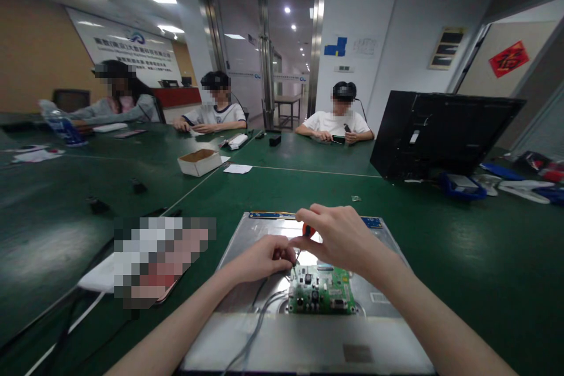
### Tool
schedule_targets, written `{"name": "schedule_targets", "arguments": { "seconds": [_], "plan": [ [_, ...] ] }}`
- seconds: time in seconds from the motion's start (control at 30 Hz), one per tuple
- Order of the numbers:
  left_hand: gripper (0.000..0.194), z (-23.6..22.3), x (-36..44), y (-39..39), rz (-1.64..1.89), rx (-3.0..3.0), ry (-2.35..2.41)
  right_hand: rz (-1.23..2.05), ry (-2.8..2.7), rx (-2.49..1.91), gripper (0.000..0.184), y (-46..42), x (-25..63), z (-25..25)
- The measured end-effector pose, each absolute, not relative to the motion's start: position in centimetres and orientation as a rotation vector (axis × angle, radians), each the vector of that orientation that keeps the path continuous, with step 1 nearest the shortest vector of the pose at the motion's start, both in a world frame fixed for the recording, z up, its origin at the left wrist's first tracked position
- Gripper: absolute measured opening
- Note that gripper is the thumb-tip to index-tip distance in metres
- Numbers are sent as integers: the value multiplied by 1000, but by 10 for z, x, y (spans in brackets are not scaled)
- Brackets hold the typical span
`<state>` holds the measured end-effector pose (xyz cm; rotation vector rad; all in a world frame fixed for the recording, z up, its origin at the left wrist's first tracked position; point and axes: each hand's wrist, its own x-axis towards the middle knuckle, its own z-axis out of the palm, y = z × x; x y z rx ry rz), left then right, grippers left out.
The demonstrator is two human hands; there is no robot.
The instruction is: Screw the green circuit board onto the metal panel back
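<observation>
In front of me lies a silvery display panel (317, 335), back side up. A green circuit board (324, 291) sits on its middle, with grey cables (259, 326) running off to the lower left. My right hand (339, 235) is closed around the orange and black handle of a screwdriver (308, 230); its thin shaft points down to the board's upper left corner. Beside that corner, my left hand (271, 255) has its fingers pinched together near the shaft tip. What those fingers hold, if anything, is hidden.
A black monitor housing (445, 135) stands at the right, by a blue tray (462, 186). Papers and a phone-like pink item (171, 264) lie left of the panel. Farther back are a small open box (199, 163) and a bottle (64, 123). Several people sit across the green table (304, 185).
</observation>
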<state>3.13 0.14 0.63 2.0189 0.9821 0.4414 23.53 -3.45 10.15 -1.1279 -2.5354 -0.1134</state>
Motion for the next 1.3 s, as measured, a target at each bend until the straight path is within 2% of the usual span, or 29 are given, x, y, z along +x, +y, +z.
{"name": "schedule_targets", "arguments": {
  "seconds": [0.13, 0.23, 0.37, 0.5, 0.6, 0.67, 0.73, 0.9, 1.13, 1.23, 1.3],
  "plan": [
    [7, 6, 31, 2, 444, 2025, 972, -137, -2487, -1266, 22, -32, 231, 97],
    [6, 4, 31, 4, 449, 2017, 990, -84, -2476, -1231, 10, -34, 228, 96],
    [6, 2, 30, 6, 435, 2005, 973, -12, -2476, -1117, 24, -37, 227, 96],
    [7, 5, 31, 4, 432, 2011, 1001, -85, -2507, -1151, 12, -37, 228, 97],
    [9, 7, 32, 1, 420, 1991, 993, -163, -2508, -1243, 19, -35, 227, 96],
    [8, 7, 33, 1, 422, 1992, 988, -173, -2501, -1244, 17, -34, 225, 94],
    [8, 5, 33, 2, 427, 2010, 1002, -129, -2482, -1194, 16, -34, 223, 92],
    [6, 5, 33, 2, 435, 2062, 982, 31, -2446, -1105, 30, -37, 222, 90],
    [10, 9, 35, -3, 414, 2120, 967, -134, -2496, -1213, 19, -37, 224, 95],
    [6, 7, 35, -4, 401, 2170, 1003, -97, -2466, -1233, 13, -37, 224, 95],
    [8, 5, 35, -4, 400, 2211, 988, -43, -2449, -1209, 18, -38, 224, 96]
  ]
}}
